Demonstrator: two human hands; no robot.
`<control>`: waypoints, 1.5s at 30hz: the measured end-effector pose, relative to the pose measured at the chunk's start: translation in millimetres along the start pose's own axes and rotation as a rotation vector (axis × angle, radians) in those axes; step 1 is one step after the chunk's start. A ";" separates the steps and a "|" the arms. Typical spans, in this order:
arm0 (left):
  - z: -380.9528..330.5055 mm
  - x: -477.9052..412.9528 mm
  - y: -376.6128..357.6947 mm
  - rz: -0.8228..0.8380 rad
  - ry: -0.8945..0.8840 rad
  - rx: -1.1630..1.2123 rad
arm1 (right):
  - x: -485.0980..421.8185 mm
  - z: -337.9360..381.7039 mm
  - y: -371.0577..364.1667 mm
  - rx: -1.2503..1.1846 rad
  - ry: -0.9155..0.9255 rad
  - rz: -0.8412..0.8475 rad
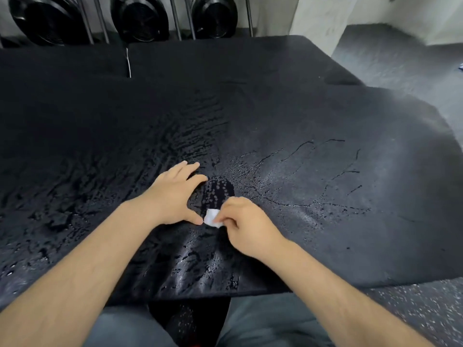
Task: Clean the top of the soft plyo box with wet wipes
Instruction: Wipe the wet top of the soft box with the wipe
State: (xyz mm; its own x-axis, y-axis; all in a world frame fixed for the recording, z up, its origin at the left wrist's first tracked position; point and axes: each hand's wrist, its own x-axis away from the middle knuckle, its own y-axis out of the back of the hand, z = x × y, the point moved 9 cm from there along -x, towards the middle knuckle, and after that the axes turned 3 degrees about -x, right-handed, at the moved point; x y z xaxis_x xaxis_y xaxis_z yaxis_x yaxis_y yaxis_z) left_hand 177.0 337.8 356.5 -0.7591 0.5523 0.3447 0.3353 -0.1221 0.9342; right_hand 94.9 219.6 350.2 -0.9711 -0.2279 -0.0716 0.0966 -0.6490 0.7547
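Note:
The black soft plyo box (313, 126) fills most of the view; its cracked top is wet in streaks on the left and centre. A small white wet wipe (211, 217) lies bunched on the top near the front edge. My right hand (244, 225) pinches the wipe with curled fingers. My left hand (175, 194) rests flat on the box just left of the wipe, fingers spread, thumb tip touching the wipe's edge.
A second black box (62, 63) adjoins at the back left. Three black fans (140, 17) behind metal bars stand along the far wall. Speckled rubber floor (413, 309) shows at the right and front. My legs (270, 321) are below the front edge.

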 end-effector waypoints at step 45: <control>-3.8 -14.2 0.8 0.032 0.043 0.023 | -31.7 -11.0 -8.0 0.397 -0.033 -0.072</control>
State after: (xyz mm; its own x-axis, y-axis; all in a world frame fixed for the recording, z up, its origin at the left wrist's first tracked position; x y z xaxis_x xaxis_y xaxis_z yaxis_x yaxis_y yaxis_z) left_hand 185.9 326.8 352.7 -0.7709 0.5120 0.3788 0.3725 -0.1199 0.9203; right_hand 127.4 224.0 339.2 -0.9794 -0.1642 -0.1174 -0.0575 -0.3305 0.9421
